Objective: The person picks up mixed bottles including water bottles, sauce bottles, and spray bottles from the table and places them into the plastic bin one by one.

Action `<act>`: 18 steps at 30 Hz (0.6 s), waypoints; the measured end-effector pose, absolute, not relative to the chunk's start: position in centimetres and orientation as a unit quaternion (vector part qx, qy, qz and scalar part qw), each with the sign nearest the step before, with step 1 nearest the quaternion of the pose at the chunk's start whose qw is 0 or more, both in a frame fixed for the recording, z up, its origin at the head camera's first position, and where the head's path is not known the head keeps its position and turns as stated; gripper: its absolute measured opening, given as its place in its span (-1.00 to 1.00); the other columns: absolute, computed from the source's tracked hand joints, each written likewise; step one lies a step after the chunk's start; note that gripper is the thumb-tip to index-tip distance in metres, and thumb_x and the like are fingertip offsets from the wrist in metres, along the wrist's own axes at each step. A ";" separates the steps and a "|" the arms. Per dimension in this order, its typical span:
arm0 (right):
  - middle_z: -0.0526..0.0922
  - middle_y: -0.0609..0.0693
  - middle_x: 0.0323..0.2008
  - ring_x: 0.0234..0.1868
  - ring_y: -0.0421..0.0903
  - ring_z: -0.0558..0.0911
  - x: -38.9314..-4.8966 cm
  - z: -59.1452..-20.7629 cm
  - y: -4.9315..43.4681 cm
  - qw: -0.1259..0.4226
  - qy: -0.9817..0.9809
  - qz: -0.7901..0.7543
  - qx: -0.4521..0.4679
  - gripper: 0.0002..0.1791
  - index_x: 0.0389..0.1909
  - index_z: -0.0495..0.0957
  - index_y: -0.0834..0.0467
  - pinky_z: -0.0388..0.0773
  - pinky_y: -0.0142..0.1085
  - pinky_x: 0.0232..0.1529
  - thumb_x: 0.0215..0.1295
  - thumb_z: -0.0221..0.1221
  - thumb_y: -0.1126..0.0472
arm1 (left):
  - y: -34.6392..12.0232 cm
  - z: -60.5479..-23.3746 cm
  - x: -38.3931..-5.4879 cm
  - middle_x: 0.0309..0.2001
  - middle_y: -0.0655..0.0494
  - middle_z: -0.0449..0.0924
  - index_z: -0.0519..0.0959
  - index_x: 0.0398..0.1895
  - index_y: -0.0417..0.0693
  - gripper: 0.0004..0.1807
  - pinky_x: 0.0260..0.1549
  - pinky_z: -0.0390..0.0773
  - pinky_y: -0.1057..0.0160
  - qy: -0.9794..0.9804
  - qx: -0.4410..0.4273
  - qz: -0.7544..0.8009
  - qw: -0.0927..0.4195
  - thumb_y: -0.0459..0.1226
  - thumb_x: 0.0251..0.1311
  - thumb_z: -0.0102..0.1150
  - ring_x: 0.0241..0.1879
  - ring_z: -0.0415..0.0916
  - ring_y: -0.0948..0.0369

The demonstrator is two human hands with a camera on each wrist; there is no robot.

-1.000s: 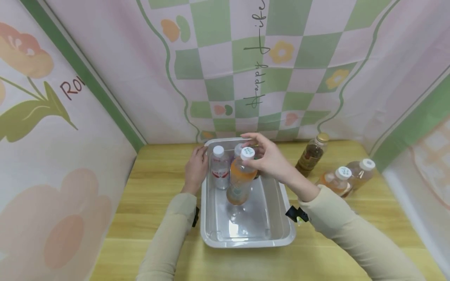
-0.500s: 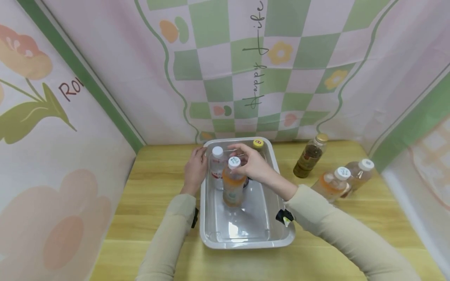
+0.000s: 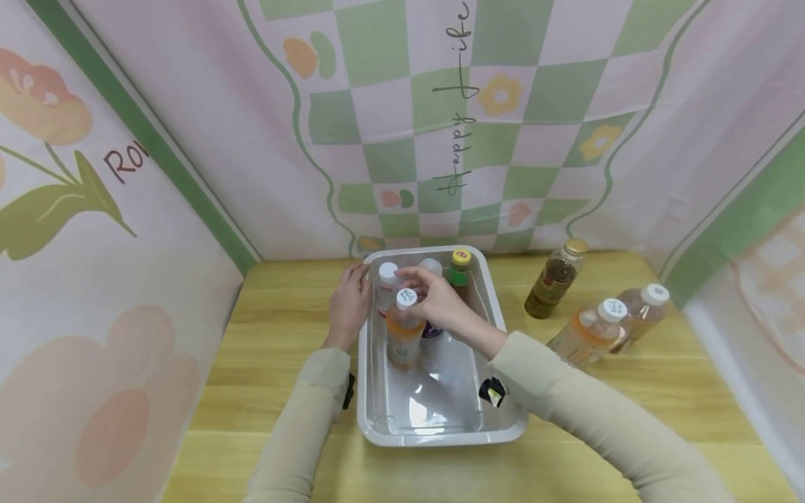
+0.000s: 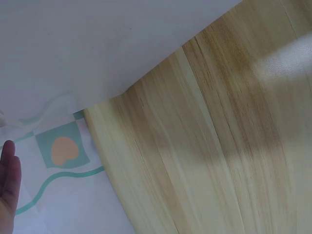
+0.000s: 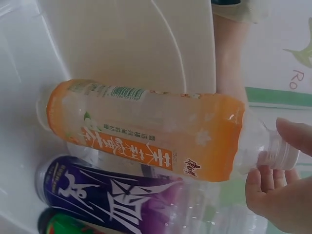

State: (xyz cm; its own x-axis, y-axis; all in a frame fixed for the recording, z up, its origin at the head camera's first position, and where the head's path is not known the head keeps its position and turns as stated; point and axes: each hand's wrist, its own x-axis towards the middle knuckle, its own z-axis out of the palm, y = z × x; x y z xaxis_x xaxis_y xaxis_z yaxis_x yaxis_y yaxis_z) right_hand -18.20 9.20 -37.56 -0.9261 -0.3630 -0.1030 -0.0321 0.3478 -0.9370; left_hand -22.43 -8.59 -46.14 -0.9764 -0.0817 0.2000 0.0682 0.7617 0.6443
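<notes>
In the head view, my right hand (image 3: pixel 437 304) holds an orange-labelled drink bottle (image 3: pixel 404 339) by its neck, just below the white cap. The bottle is upright inside a grey plastic basin (image 3: pixel 443 440), near its left wall. The right wrist view shows thumb and fingertips around the neck of this bottle (image 5: pixel 146 134), whose base is at the basin floor. My left hand (image 3: pixel 349 307) rests against the basin's left rim; part of its fingers shows in the left wrist view. A clear bottle (image 3: pixel 385 286) stands behind the orange one, partly hidden. Beside it is a purple-labelled bottle (image 5: pixel 112 197).
A green bottle with a yellow cap (image 3: pixel 460 269) stands in the basin's back right corner. Right of the basin, on the wooden table (image 3: pixel 283 314), are a gold-capped dark bottle (image 3: pixel 553 283), another orange-labelled bottle (image 3: pixel 588 335) and a white-capped brownish bottle (image 3: pixel 643 307). A patterned curtain hangs behind.
My right hand has carried the orange-labelled bottle left and slightly toward me, uncovering the yellow-capped bottle and part of the purple-labelled one. My left hand has stayed at the rim.
</notes>
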 end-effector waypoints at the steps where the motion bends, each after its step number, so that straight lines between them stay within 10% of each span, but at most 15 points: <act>1: 0.47 0.33 0.12 0.10 0.19 0.55 -18.3 -37.7 9.1 0.149 0.806 -0.561 -0.118 -0.27 0.29 0.29 0.26 0.64 -0.17 0.02 0.02 0.23 0.54 | -8.6 -46.1 -22.4 0.24 -0.01 0.46 0.47 0.22 -0.04 -0.59 0.03 0.61 0.03 -0.932 0.004 -0.345 0.109 -0.22 0.37 -0.17 0.13 0.52 0.01; 18: 0.52 0.25 -0.01 0.03 0.13 0.57 -18.4 -39.2 7.8 0.113 0.804 -0.573 -0.110 -0.33 0.19 0.40 0.27 0.64 -0.26 -0.06 -0.05 0.23 0.60 | -8.5 -46.2 -22.4 0.20 0.01 0.48 0.48 0.20 -0.05 -0.60 -0.24 0.66 0.06 -0.935 0.002 -0.333 0.121 -0.22 0.38 -0.16 -0.10 0.60 0.01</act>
